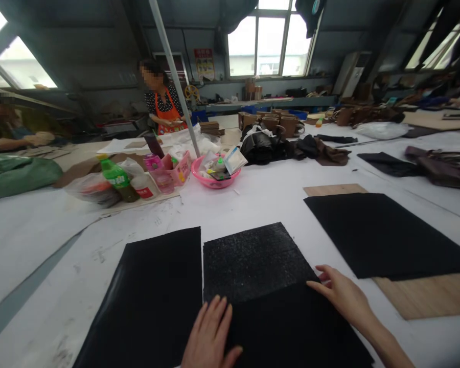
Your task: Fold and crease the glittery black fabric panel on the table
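My left hand [211,335] lies with its fingers stretched out, at the far left part of a smooth black sheet [276,327] directly in front of me. My right hand [341,294] is at that sheet's far right corner, thumb on its edge and the other fingers spread beside it. Beyond the sheet's far edge shows a rougher, speckled, slightly shiny black panel [253,260]; the smooth sheet covers its near part. To the left lies another smooth black sheet [153,296], close beside the panel. Neither hand lifts anything that I can see.
At right, a black sheet stack [391,235] rests on a wooden board [433,296]. A pink basin [216,181], a green bottle [117,176] and a metal pole [176,76] stand farther back. Brown bags [270,122] lie behind. A person in an orange apron [168,110] stands across the table.
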A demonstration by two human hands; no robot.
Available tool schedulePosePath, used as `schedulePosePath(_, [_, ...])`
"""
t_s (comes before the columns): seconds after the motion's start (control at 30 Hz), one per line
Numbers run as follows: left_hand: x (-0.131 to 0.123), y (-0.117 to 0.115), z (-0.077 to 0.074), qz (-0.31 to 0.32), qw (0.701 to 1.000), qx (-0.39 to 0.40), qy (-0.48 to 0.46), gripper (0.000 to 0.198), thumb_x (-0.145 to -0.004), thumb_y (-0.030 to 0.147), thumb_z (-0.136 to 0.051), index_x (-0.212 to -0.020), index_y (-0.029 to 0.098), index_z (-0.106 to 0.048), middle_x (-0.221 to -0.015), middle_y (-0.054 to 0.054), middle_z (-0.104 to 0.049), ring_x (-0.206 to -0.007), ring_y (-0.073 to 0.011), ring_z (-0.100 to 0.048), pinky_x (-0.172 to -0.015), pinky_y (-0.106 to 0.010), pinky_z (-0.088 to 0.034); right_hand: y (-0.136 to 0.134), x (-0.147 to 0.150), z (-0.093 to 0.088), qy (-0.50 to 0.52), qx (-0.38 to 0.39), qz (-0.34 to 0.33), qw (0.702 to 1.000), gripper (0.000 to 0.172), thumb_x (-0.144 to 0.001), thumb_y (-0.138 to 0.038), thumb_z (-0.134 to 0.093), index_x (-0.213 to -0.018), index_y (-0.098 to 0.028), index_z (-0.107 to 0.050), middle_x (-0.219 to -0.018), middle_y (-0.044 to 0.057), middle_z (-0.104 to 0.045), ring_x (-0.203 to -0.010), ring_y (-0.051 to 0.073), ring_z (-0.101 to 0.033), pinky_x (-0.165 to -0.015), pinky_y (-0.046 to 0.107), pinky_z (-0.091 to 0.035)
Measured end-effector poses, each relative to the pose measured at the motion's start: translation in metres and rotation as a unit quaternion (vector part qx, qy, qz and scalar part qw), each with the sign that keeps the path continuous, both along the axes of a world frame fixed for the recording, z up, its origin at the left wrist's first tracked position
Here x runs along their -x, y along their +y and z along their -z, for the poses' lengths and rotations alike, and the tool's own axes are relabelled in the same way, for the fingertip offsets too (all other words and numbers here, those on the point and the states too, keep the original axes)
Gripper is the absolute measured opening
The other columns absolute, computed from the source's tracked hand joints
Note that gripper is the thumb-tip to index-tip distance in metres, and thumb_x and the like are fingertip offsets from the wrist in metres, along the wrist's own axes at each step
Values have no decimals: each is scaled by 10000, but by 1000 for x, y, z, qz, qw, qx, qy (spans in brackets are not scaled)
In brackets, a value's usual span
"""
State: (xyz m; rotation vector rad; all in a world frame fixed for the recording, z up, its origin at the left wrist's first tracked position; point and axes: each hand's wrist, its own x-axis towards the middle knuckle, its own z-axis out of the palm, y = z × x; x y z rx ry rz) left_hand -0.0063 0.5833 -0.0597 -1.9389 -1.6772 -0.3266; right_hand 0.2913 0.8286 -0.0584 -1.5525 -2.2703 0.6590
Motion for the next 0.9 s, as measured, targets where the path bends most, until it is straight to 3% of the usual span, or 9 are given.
schedulePosePath(0.07, [-22, -5, 15, 42, 998, -11, 46, 571, -910, 600, -464, -1236, 154, -608, -1242, -92, -655, -1159, -232, -599, -917, -325, -521, -8, -1, 0, -10, -2, 11, 1000, 514, -783, -678, -503, -1025, -234, -596, -835, 41, -670, -752, 256, -649, -606, 313, -436])
schedulePosePath(0.13, [-36, -6, 25, 36, 997, -19, 67, 562, -902, 598, -480, -1206, 148, -626, -1208, -101, -673, -1123, -234, -622, -888, -324, -533, -12, -3, 1, -14, 1, 14, 1000, 471, -778, -679, -518, -912, -233, -592, -755, 29, -659, -707, 253, -643, -567, 296, -416])
schedulePosePath(0.3, [-44, -7, 27, 2, 998, -3, 62, 469, -913, 451, -507, -1248, 134, -590, -1252, -108, -650, -1139, -238, -619, -870, -327, -550, -22, -14, 8, -23, 26, -1, 999, 439, -771, -666, -523, -692, -234, -524, -634, 14, -606, -613, 238, -610, -531, 293, -399])
schedulePosePath(0.47, [-48, -9, 17, -14, 999, -10, 31, 450, -928, 400, -470, -1274, 129, -568, -1284, -113, -629, -1175, -233, -595, -891, -321, -544, -47, -19, 16, 64, -30, -5, 997, 407, -813, -646, -488, -829, -242, -532, -806, 43, -639, -743, 256, -625, -645, 324, -460])
schedulePosePath(0.63, [-62, -9, 13, 0, 1000, 6, 0, 503, -928, 450, -485, -1314, 133, -543, -1327, -122, -595, -1222, -241, -558, -936, -336, -523, -52, -38, 24, 111, -1, 14, 994, 401, -844, -642, -464, -850, -243, -501, -781, 41, -641, -747, 260, -626, -645, 310, -474])
schedulePosePath(0.8, [-91, -10, 18, 46, 999, 22, 6, 728, -880, 697, -412, -1358, 159, -518, -1353, -135, -572, -1273, -282, -508, -967, -393, -504, -37, -73, 29, 88, 1, 23, 996, 471, -805, -712, -469, -852, -244, -503, -814, 50, -651, -797, 284, -641, -680, 328, -480])
schedulePosePath(0.9, [-102, -13, 21, 40, 998, 35, 12, 755, -863, 724, -400, -1392, 192, -484, -1403, -129, -527, -1323, -307, -451, -1004, -434, -476, -39, -79, 28, 28, -21, 24, 999, 548, -835, -758, -379, -963, -247, -532, -839, 60, -669, -774, 306, -654, -640, 354, -476])
